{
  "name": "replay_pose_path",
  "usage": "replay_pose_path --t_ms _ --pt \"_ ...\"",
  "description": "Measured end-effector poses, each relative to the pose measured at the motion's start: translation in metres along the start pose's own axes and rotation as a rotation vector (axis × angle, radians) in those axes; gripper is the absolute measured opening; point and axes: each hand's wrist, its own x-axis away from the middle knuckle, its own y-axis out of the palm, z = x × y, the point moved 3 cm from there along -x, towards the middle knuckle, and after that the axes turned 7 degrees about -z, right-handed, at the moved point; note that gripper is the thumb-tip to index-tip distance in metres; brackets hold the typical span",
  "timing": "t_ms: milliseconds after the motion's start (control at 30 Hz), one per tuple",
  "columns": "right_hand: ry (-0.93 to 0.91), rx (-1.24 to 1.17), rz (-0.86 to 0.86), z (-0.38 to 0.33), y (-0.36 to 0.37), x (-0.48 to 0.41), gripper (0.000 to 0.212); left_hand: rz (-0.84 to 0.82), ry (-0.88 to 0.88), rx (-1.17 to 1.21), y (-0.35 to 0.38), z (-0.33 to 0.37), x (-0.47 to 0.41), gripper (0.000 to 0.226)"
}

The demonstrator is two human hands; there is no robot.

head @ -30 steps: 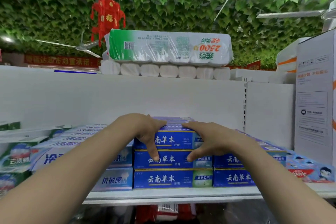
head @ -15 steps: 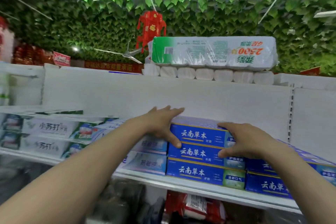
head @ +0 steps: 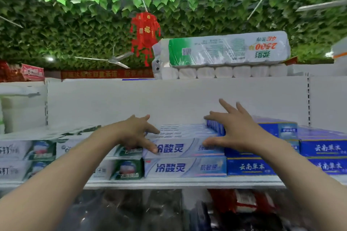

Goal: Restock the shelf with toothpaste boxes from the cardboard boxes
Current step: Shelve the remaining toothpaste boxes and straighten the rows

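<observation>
Toothpaste boxes lie stacked along the white shelf. In the middle is a pale blue-and-white stack; to its right stand dark blue stacks; to its left are white-and-green boxes. My left hand rests on the left end of the top pale box, fingers spread, thumb on its front face. My right hand is spread over the seam between the pale stack and the dark blue stack, thumb against the pale box's right end. No cardboard box is in view.
A white back panel rises behind the stacks. On top of it lies a wrapped pack of toilet rolls. A red lantern hangs from the leafy ceiling. Red packets sit on the shelf below.
The view and both hands have shifted left, from the dark blue stack to the pale blue-and-white stack. My fingers have spread wider.
</observation>
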Motion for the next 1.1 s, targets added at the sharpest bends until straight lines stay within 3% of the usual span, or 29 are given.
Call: replay_pose_path --t_ms 100,333,500,600,667,867,1100 --pt "0.015 0.057 -0.017 -0.031 0.018 -0.011 0.075 0.033 0.162 0.001 0.001 -0.012 -0.013 0.066" --pt "0.071 0.252 -0.056 -0.049 0.056 -0.015 0.081 0.164 0.289 0.082 0.01 -0.024 -0.031 0.058" --pt "0.107 0.325 -0.052 -0.055 0.055 -0.014 0.081 0.205 0.233 -0.031 0.019 -0.02 -0.026 0.065" --pt "0.109 0.345 -0.085 -0.057 0.057 -0.015 0.085 0.178 0.167 -0.175 0.037 -0.004 -0.024 0.095" --pt "0.111 0.343 -0.101 -0.057 0.058 -0.016 0.086 0.183 0.115 -0.225 0.042 0.005 -0.024 0.104" --pt "0.125 0.312 -0.097 -0.058 0.056 -0.018 0.075 0.148 -0.022 -0.301 0.043 0.019 -0.034 0.1" --pt "0.188 0.204 -0.115 -0.057 0.049 -0.022 0.069 0.148 -0.02 -0.289 0.039 0.017 -0.042 0.096"
